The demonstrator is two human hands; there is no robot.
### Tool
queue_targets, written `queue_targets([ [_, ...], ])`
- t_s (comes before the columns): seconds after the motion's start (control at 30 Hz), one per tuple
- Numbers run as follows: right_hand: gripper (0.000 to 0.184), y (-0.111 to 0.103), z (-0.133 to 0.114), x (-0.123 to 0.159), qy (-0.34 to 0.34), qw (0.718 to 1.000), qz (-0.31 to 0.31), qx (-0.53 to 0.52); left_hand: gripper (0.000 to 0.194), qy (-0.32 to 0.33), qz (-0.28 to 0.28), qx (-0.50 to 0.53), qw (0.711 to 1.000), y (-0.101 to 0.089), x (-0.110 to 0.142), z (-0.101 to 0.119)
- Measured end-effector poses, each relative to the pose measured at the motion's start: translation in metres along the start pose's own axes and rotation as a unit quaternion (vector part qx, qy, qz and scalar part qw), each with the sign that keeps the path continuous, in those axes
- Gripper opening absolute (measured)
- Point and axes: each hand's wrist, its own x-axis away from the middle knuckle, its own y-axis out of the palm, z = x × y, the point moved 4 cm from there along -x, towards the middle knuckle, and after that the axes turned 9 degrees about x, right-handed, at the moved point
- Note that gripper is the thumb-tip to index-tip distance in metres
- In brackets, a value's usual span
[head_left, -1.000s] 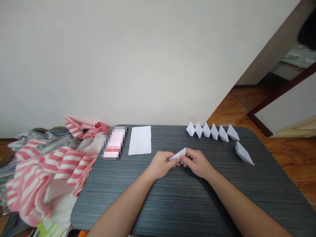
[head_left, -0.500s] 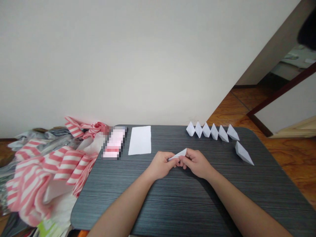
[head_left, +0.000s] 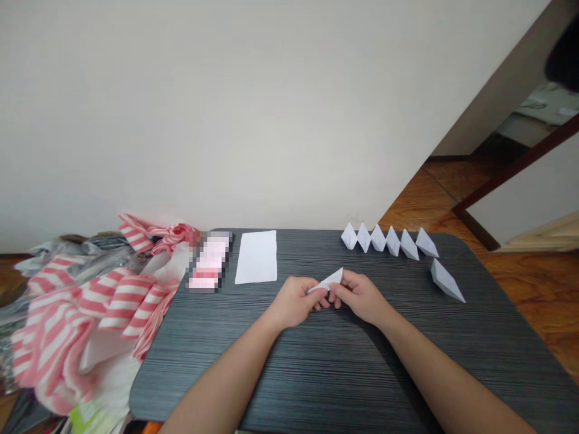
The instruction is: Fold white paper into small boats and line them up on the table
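A small piece of folded white paper (head_left: 332, 279) is held just above the dark table between my two hands. My left hand (head_left: 298, 301) pinches its left end between thumb and fingers. On the other side, my right hand (head_left: 359, 295) grips the right part, thumb toward me. One corner of the paper points up and to the right; its lower side is hidden by my fingers. To the right of my hands, a folded paper boat (head_left: 446, 281) lies on its own. Behind it, several similar paper boats (head_left: 379, 239) stand in a row.
White paper sheets (head_left: 256, 257) lie flat at the back left of the dark table (head_left: 335, 374). Beside them is a blurred-out flat object (head_left: 210, 262). Red-and-white striped cloth (head_left: 67, 337) is heaped off the left edge. A wall (head_left: 226, 120) borders the back.
The folded paper's upper corner has risen slightly between my hands, and the fingers of both hands have shifted a little. The boats and sheets stay where they were.
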Motion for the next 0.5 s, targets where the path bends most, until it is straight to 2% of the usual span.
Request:
queue_targets([
  [0.13,0.025,0.0006,-0.0016,0.0004,0.007,1.000,-0.021,0.008,0.035,0.007,-0.008,0.006,1.000,0.0006,0.0001,0.0016],
  [0.5,0.026,-0.0046,-0.0003,0.0017,0.014,0.999,0.023,0.019,0.036,-0.008,0.009,0.003,1.000,-0.0001,0.0000,-0.0004],
])
